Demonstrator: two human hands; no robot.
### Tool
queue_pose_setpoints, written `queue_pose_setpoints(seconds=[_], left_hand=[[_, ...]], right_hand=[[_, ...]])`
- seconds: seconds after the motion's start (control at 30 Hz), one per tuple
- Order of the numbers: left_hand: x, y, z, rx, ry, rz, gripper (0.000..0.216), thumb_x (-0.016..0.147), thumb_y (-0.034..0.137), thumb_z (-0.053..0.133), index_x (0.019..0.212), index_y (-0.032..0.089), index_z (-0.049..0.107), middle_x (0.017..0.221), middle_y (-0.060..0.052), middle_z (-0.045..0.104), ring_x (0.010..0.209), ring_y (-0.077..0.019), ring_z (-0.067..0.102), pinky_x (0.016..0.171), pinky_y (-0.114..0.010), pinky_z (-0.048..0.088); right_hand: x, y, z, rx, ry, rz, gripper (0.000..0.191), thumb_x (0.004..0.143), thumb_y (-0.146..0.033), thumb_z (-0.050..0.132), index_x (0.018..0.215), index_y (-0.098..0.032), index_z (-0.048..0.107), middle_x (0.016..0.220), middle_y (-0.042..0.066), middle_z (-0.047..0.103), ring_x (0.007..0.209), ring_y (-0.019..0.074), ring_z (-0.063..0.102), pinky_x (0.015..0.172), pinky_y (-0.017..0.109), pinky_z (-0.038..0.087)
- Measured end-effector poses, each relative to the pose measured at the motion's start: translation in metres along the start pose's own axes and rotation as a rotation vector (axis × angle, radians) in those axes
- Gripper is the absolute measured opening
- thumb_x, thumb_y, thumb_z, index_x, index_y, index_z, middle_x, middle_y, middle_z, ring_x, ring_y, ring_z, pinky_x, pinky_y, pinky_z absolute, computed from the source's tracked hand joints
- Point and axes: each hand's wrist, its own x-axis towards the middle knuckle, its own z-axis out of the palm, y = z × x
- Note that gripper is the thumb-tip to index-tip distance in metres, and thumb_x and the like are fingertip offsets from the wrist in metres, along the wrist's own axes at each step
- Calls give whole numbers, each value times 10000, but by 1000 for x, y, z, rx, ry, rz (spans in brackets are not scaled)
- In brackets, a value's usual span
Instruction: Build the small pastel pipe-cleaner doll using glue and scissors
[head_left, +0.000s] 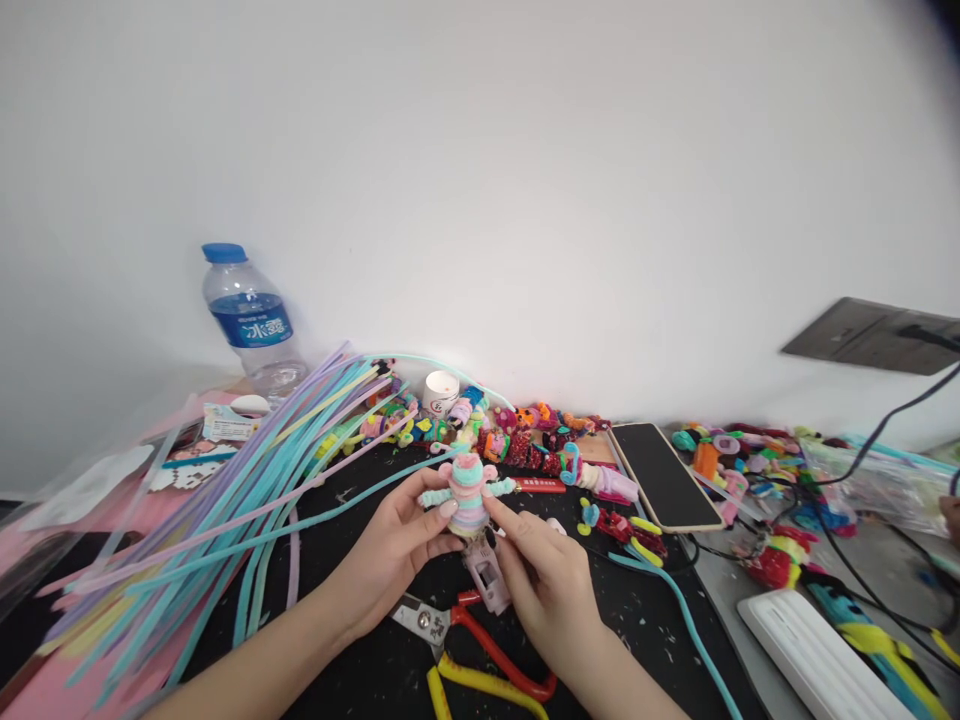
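Note:
A small pipe-cleaner doll (pixel 468 500), striped in pastel pink, mint and lilac with round pink ears, is held upright above the black mat. My left hand (pixel 401 535) pinches its left side between thumb and fingers. On the other side, my right hand (pixel 544 565) grips it, the index fingertip pressed to its body by a mint arm. A pale pink plastic piece (pixel 489 578) hangs below the doll between my hands; whether they are joined is hard to tell. Scissors (pixel 480 650) with red and yellow handles lie under my hands.
Long pastel pipe cleaners (pixel 277 480) spread across the left. Behind them leans a water bottle (pixel 251 325). Several colourful pipe-cleaner figures (pixel 525 450) line the wall near a paper cup (pixel 441 392). On the right are a phone (pixel 666 477), a white power strip-like block (pixel 817 650) and black cables.

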Motion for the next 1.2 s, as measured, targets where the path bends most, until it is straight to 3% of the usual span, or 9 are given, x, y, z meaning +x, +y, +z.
queue_pose_setpoints(seconds=[0.1,0.4,0.57,0.67,0.87,1.0,1.2], left_hand=[[0,0,0,1,-7,3,234,783,188,658,1008,210,599,995,-33,633,809,-117,599,701,-232,515],[2,-1,-2,87,-2,58,133,783,206,655,885,211,569,967,-8,615,810,-130,599,699,-260,521],[2,-4,-7,412,85,409,157,759,163,666,889,223,602,922,6,610,878,-145,608,767,-259,526],[0,-7,-12,615,84,620,211,788,125,616,953,257,603,1059,-16,589,1016,-170,584,824,-268,519],[-5,-8,-18,948,68,832,334,792,58,571,1050,270,545,1167,-58,545,1086,-206,547,840,-314,513],[-5,-9,-16,929,51,818,360,792,59,569,1073,277,514,1204,-71,510,1115,-219,531,866,-331,499],[-8,-11,-10,808,-37,668,309,804,87,570,1037,280,509,1272,-77,447,1091,-223,555,855,-340,514]], right_hand=[[0,1,2,143,10,54,383,885,-122,434,1245,-171,554,813,59,673,638,152,585,597,254,480],[-1,-1,3,214,6,161,353,874,-154,447,1197,-152,589,621,6,595,509,126,512,521,235,437],[-3,1,6,178,-87,140,460,865,-148,438,1324,-141,466,570,-22,553,457,117,462,467,223,384],[-2,2,8,163,-93,123,445,868,-146,430,1310,-137,479,615,3,596,494,133,502,483,231,393],[0,0,7,189,-63,93,398,882,-135,424,1266,-181,517,675,16,610,565,151,526,545,252,430],[2,-3,4,220,17,120,314,877,-143,457,1148,-221,596,836,45,618,724,175,577,644,276,467],[6,-4,3,319,95,227,225,880,-184,506,1042,-262,641,938,36,638,830,185,611,636,252,504]])
